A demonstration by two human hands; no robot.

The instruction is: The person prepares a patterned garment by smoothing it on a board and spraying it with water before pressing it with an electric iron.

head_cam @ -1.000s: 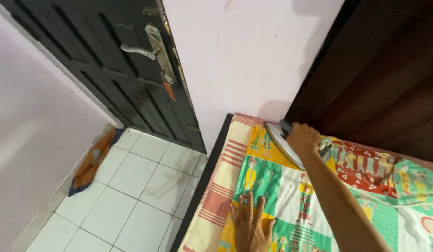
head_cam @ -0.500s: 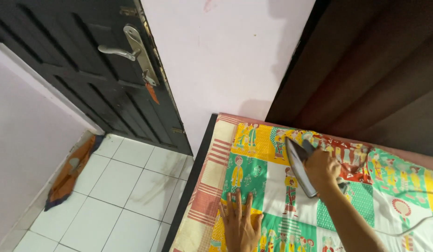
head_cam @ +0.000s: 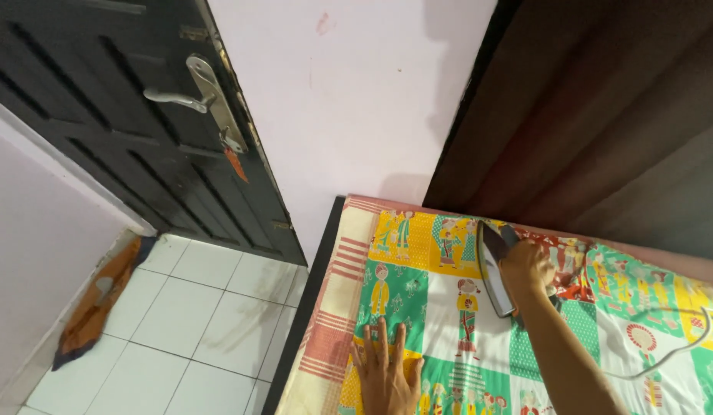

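head view: right hand (head_cam: 528,267) fingers wrapped round handle of iron (head_cam: 495,269), soleplate tipped on edge over patterned cloth (head_cam: 448,307), right of centre. left hand (head_cam: 385,369) near edge, fingers spread flat, pinning cloth taut. cord (head_cam: 679,350) trails right. dark door (head_cam: 141,131) far left.

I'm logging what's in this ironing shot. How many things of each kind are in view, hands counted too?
Hands: 2, left hand flat on the patterned cloth, right hand gripping the iron
Irons: 1
Patterned cloths: 1
Cords: 1, white cord
Doors: 1, dark door
Floor rags: 1, orange rag
Total: 7
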